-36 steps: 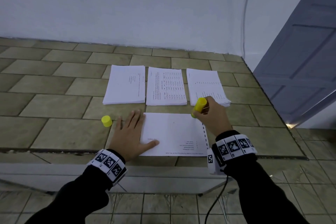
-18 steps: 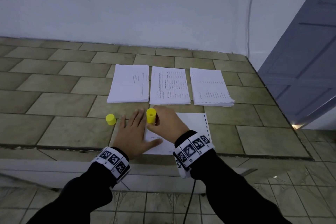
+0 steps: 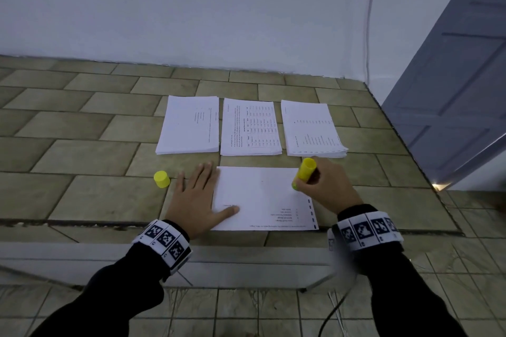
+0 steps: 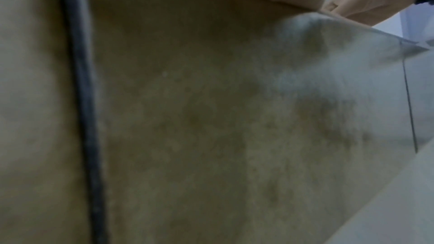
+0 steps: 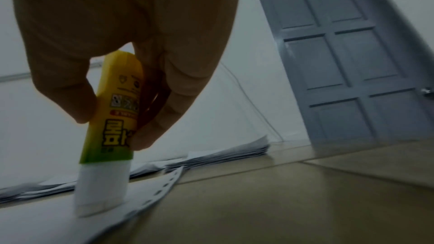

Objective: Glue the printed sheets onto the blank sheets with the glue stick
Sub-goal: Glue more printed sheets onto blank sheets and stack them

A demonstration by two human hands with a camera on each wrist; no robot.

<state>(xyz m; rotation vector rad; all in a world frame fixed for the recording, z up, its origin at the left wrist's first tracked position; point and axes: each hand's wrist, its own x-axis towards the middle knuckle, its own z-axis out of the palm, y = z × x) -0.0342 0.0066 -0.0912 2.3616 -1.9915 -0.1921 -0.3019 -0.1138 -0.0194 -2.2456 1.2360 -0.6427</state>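
A: Status, nearest first?

B: Black sleeves [image 3: 405, 282] with black-and-white marker wristbands [image 3: 367, 230] at the worktop's near edge. Left hand [image 3: 195, 200] lies flat, fingers [image 3: 204, 172] straight and spread, palm on the tiled worktop [image 3: 82, 156] at the left edge of the single white printed sheet with a perforated strip along its right side [image 3: 262, 197]. Thumb rests on the sheet's lower left part. It holds nothing, only presses.

A: Right hand?

B: Right hand [image 3: 328, 189] has its fingers [image 5: 169, 118] curled round the yellow-and-green plastic glue stick [image 5: 115, 110]. Thumb on one side, the others on the opposite side. Stick is tilted, its yellow base end up and away from the person. The white glue tip [image 5: 101, 190] touches the sheet near the upper right corner, just beside the perforated strip [image 5: 162, 186].

A: Left wrist view?

B: Blurred: tile, a dark grout line, a bit of the right hand at top right. Nothing more usable.

A: Cap?

B: Small yellow cylindrical cap [image 3: 161, 179] stands on the worktop just left of the left hand, apart from it.

A: Beyond that?

B: Three white paper stacks in a row. Left stack [image 3: 189, 126] has sparse print, middle stack [image 3: 250, 128] shows dense text and tables, right stack [image 3: 312, 131] shows print and a perforated strip. The right stack's near edge is close to the glue stick's raised end. Whether any stack is blank I cannot tell.

A: Background?

B: Pale wall [image 3: 191, 8] with a thin cable running down it [image 3: 368, 22], grey panelled door [image 3: 451, 96] at right.
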